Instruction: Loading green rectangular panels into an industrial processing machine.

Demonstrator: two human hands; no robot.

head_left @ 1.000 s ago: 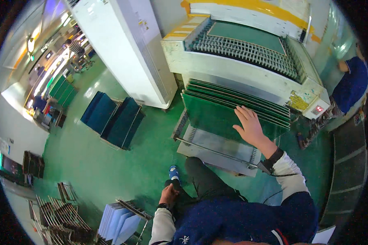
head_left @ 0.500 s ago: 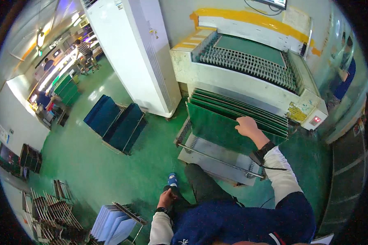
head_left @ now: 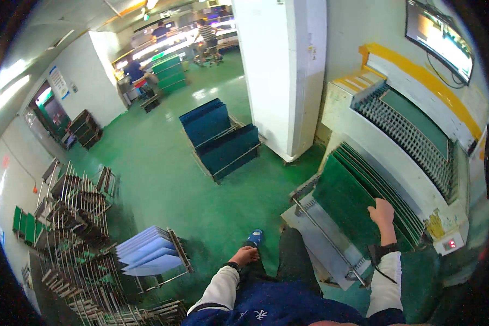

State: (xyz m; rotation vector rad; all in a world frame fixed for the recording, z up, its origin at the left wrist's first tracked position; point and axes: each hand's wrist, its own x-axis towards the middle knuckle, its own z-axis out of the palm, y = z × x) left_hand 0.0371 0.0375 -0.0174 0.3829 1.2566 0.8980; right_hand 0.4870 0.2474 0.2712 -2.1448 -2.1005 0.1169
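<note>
My right hand (head_left: 382, 214) is closed on the top edge of the front green panel (head_left: 339, 190), fingers curled over it. Behind that panel several more green panels (head_left: 372, 176) stand in a row, tilted, in a metal-barred rack (head_left: 331, 232) with a pale base. My left hand (head_left: 245, 255) hangs over my left leg, its fingers loosely curled, and nothing shows in it.
A conveyor machine (head_left: 396, 157) with rollers carries another green panel (head_left: 418, 117). A tall white cabinet (head_left: 280, 70) stands beside it. Dark blue panels (head_left: 228, 152) fill a floor rack; white sheets (head_left: 152, 252) and stacked empty racks (head_left: 81, 217) are at left. People work far back.
The view has swung left, so the machine and rack sit farther right. My right hand stays at the front panel's top edge, and my left hand stays by my leg.
</note>
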